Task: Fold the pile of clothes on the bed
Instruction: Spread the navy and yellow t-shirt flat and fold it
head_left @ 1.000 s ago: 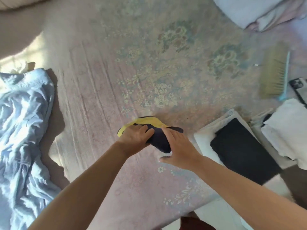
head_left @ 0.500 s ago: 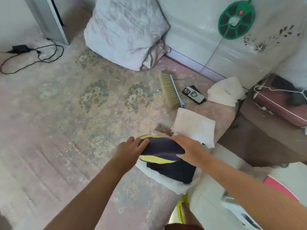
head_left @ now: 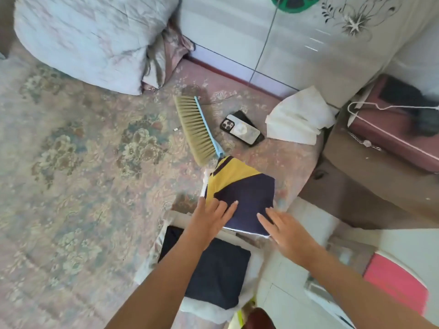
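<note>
A folded navy and yellow garment (head_left: 244, 193) lies flat near the bed's right edge, on top of a white folded piece. My left hand (head_left: 211, 220) rests on its near left corner with straight fingers. My right hand (head_left: 285, 231) lies flat at its near right corner, fingers spread. Just in front of it sits a folded dark navy garment (head_left: 213, 276) on a white folded cloth (head_left: 204, 311). Both stacks rest on the pink floral bedspread (head_left: 83, 186).
A hand brush (head_left: 197, 129) with a blue handle lies just beyond the garment. A phone (head_left: 242, 131) and a white folded cloth (head_left: 299, 119) lie further right. A quilted pillow (head_left: 90, 39) is at the back. A pink stool (head_left: 394, 281) stands off the bed's edge.
The navy and yellow garment was carried from the middle of the bed to the right edge and set down beyond the dark folded stack. Both hands went from holding it to lying flat on it.
</note>
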Available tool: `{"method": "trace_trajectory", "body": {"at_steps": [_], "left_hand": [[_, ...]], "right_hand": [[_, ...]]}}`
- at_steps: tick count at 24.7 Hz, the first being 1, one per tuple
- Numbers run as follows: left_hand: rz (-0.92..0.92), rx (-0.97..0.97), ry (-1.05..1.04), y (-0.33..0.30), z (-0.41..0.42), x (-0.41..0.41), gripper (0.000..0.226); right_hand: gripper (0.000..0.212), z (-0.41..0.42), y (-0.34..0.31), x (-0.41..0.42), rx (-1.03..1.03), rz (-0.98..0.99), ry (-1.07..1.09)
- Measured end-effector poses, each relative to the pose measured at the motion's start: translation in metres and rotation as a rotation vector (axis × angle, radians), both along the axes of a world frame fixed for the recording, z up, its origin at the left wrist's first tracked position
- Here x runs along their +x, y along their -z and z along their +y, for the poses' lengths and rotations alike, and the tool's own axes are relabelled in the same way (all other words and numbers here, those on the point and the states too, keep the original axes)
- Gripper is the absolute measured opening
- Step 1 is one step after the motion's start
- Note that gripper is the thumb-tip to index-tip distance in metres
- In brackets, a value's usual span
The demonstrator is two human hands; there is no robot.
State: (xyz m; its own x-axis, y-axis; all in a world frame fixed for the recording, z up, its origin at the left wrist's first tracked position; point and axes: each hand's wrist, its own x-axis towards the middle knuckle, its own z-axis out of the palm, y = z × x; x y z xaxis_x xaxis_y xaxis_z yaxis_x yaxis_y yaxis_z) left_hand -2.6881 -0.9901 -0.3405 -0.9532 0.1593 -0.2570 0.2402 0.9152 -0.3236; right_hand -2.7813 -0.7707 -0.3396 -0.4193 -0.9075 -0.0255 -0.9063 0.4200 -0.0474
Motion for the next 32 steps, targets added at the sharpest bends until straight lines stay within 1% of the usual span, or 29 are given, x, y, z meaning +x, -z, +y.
{"method": "trace_trajectory", "body": {"at_steps": [1, 3, 4, 5, 7, 8, 9, 10, 12, 14, 15, 17, 20, 22, 25, 26, 28, 30, 32], "left_hand": [[-0.05, 0.017, -0.001, 0.01, 0.004, 0.006, 0.09], [-0.055, 0.111, 0.002, 0.021, 0.008, 0.011, 0.092], [-0.05, 0.151, -0.003, 0.02, 0.008, 0.013, 0.095], [-0.057, 0.165, -0.022, 0.017, 0.009, 0.014, 0.096], [-0.014, 0.197, -0.056, 0.01, 0.008, 0.008, 0.091], [0.005, 0.225, -0.073, 0.007, 0.007, 0.002, 0.092], [0.0, 0.241, -0.114, 0.005, 0.005, -0.008, 0.1], [-0.032, 0.249, -0.167, 0.004, 0.001, -0.019, 0.113], [-0.175, 0.263, -0.264, 0.01, -0.006, -0.03, 0.133], [-0.371, 0.268, -0.361, 0.03, -0.007, -0.025, 0.14], [-0.407, 0.258, -0.388, 0.043, -0.005, -0.022, 0.141], [-0.455, 0.262, -0.431, 0.061, -0.005, -0.025, 0.135], [-0.408, 0.302, -0.466, 0.088, -0.017, -0.046, 0.115], [-0.463, 0.318, -0.447, 0.095, -0.022, -0.054, 0.112], [-0.448, 0.301, -0.469, 0.099, -0.026, -0.057, 0.108], [-0.448, 0.283, -0.465, 0.098, -0.027, -0.058, 0.107], [-0.427, 0.255, -0.47, 0.097, -0.026, -0.057, 0.106], [-0.418, 0.254, -0.478, 0.09, -0.019, -0.056, 0.11], [-0.42, 0.26, -0.433, 0.073, -0.014, -0.05, 0.127]], "right_hand": [[0.058, 0.005, 0.012, 0.006, 0.057, -0.082, -0.002], [0.056, 0.01, 0.029, 0.011, -0.005, -0.218, 0.053], [0.061, 0.006, 0.032, 0.009, -0.036, -0.258, 0.094], [0.076, -0.003, 0.032, 0.006, -0.008, -0.295, 0.156], [0.11, -0.03, 0.032, -0.007, 0.112, -0.321, 0.249], [0.12, -0.044, 0.034, -0.01, 0.183, -0.349, 0.26], [0.124, -0.056, 0.036, -0.011, 0.233, -0.377, 0.269], [0.128, -0.066, 0.039, -0.009, 0.251, -0.378, 0.273], [0.134, -0.074, 0.044, -0.004, 0.281, -0.354, 0.302], [0.14, -0.073, 0.051, 0.004, 0.305, -0.362, 0.342], [0.143, -0.075, 0.06, 0.006, 0.325, -0.359, 0.339], [0.145, -0.085, 0.07, 0.003, 0.341, -0.334, 0.351], [0.136, -0.093, 0.093, -0.016, 0.267, -0.319, 0.395], [0.136, -0.096, 0.104, -0.02, 0.253, -0.321, 0.387], [0.136, -0.102, 0.109, -0.021, 0.247, -0.261, 0.383], [0.137, -0.103, 0.11, -0.023, 0.231, -0.27, 0.378], [0.141, -0.103, 0.11, -0.023, 0.232, -0.3, 0.385], [0.145, -0.098, 0.104, -0.022, 0.316, -0.33, 0.374], [0.143, -0.093, 0.094, -0.019, 0.376, -0.345, 0.349]]}}
